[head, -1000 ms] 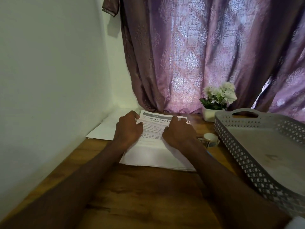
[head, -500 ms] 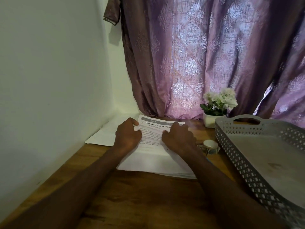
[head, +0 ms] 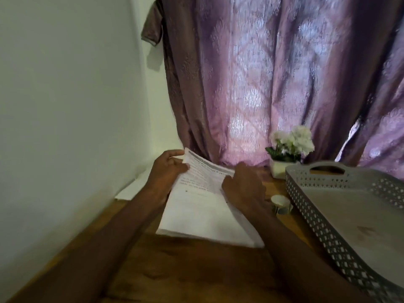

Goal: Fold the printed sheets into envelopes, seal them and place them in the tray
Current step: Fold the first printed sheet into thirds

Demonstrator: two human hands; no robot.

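1. The printed sheet carries a grey header band and several lines of dark text on its far half. The picture is blurred and no word can be read with certainty.
2. The sheet is white, and its near half looks blank. It lies on top of a stack of white paper on the wooden table. Its far left corner is lifted off the stack and curls upward.
3. The left hand pinches that raised far left corner, the thumb on top and the curled fingers beneath the edge.
4. The right hand sits at the sheet's right edge with its fingers curled over the paper. Whether they grip the edge or only press on it cannot be told.
5. More white paper lies at the foot of the white wall, just left of the left wrist.
6. A grey perforated tray with a cut-out handle stands to the right, apart from the stack, its floor bare.
7. A roll of tape lies between the right hand and the tray's rim.
8. A white pot of white flowers stands at the back before the purple patterned curtain.
9. Bare wood runs from the stack's near edge toward the viewer, crossed by both forearms.
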